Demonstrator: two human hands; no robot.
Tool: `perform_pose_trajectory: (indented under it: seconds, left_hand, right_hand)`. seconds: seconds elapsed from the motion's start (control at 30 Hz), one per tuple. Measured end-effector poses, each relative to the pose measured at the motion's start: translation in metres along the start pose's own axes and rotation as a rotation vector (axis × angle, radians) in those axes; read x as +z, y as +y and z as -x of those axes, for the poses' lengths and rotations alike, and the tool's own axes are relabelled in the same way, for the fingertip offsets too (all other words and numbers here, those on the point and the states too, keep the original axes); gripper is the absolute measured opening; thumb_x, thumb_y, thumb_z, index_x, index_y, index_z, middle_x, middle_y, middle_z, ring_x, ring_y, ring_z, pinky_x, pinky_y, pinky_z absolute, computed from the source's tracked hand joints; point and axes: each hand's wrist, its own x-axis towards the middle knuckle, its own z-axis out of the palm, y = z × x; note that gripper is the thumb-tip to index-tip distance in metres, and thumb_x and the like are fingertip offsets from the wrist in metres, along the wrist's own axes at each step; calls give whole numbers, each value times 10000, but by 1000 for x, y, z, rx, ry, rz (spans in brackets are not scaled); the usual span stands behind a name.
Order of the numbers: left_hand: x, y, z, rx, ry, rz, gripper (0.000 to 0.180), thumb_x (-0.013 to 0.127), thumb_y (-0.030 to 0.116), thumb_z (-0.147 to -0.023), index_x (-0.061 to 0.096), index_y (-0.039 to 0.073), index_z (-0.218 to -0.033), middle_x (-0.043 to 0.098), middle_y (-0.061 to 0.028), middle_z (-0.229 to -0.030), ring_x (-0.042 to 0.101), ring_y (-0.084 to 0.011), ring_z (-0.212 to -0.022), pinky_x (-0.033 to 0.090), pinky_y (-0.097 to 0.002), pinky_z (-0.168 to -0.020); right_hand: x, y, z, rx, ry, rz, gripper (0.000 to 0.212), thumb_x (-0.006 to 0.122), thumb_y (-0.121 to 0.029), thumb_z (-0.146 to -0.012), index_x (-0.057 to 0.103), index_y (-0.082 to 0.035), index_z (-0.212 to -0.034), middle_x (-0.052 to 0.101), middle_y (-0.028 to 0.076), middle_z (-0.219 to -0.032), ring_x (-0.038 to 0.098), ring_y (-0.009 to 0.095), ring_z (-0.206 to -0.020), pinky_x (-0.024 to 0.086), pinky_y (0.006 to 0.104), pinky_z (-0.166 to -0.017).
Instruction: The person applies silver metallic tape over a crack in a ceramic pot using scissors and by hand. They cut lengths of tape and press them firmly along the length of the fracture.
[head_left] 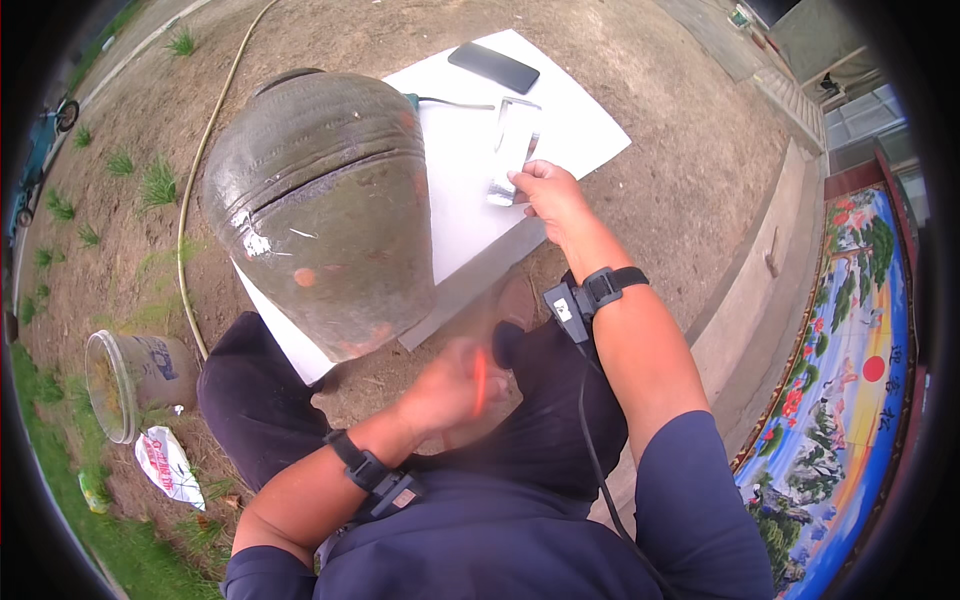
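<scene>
Right hand (548, 190) grips a silvery metal piece (510, 150) near the white sheet's (590, 130) right edge; left hand (455, 385) — blurred — clasps a red tool (480, 380); cracked jar (320, 200) covers the sheet's left edge.

The right hand (545, 192) gripped a shiny metal strip (511, 152) on a white board (470, 200), beside a large cracked earthenware jar (325, 205). The left hand (450, 385), blurred, held a thin orange tool (480, 382). A dark phone (493, 67) lay farther off.

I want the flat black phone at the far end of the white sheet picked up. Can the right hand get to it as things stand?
Probably yes: the right hand rests on a silvery metal piece, nothing between it and the flat black phone.
</scene>
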Motion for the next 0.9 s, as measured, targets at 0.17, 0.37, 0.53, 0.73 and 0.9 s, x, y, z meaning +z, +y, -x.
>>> perform_pose_trajectory:
  seconds: [0.17,0.37,0.53,0.73,0.9]
  left_hand:
    - [8,31,18,220,-16,113,502,703,58,-888,489,10,-1339,641,-49,-1035,628,-114,-890,554,-283,-740]
    - [14,20,8,105,155,-97,465,676,137,-935,541,-3,-1357,630,-11,-936,620,-82,-801,522,-245,-718]
    - [17,17,-7,316,209,-302,520,655,168,-949,494,-4,-1412,631,-16,-889,590,-77,-722,518,-252,-670]
    - [10,7,-23,223,258,-422,614,646,196,-939,422,10,-1480,636,-36,-826,575,-86,-702,508,-266,-640]
    - [9,7,-24,262,287,-496,644,644,185,-917,405,0,-1486,635,-48,-814,567,-98,-700,499,-273,-639]
  right_hand:
    - [-21,-12,18,29,-91,3,124,667,-202,-924,655,-89,-973,657,0,-845,598,101,-763,408,252,-597]
    - [-36,-17,41,7,-147,-125,59,632,-128,-842,636,-75,-868,598,19,-747,532,124,-598,414,276,-511]
    - [-30,-11,51,13,-235,-160,154,703,-161,-896,629,-65,-992,664,10,-857,588,87,-697,409,216,-532]
    - [-22,-4,50,40,-289,-164,213,720,-108,-876,633,-53,-1062,670,21,-942,606,89,-783,487,221,-598]
    - [-27,-6,53,42,-323,-225,241,728,-77,-863,630,-45,-1082,672,26,-969,633,101,-822,543,234,-674]
